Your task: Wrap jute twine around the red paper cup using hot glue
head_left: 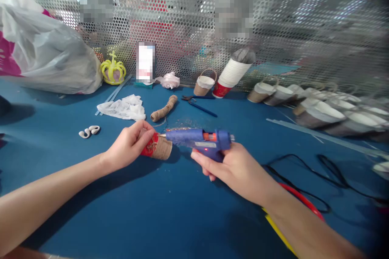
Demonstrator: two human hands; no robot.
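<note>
A red paper cup (162, 149), partly wrapped in brown twine, lies tilted in my left hand (133, 142), whose fingers close around its red end. My right hand (230, 164) grips a blue hot glue gun (194, 137) by its handle, and a small red light glows on its body. The metal nozzle points left and reaches the cup near a loose tangle of twine; whether it touches is hard to tell. Just behind the cup lies a bundle of brown twine (164, 108).
Pliers (199, 105), a white plastic bag (123, 107) and earbuds (89, 131) lie on the blue table. Behind stand stacked paper cups (234, 73), a phone (146, 62) and a perforated metal screen (182, 28). Several twine-wrapped cups (319, 113) crowd the right, near a black cable (330, 172).
</note>
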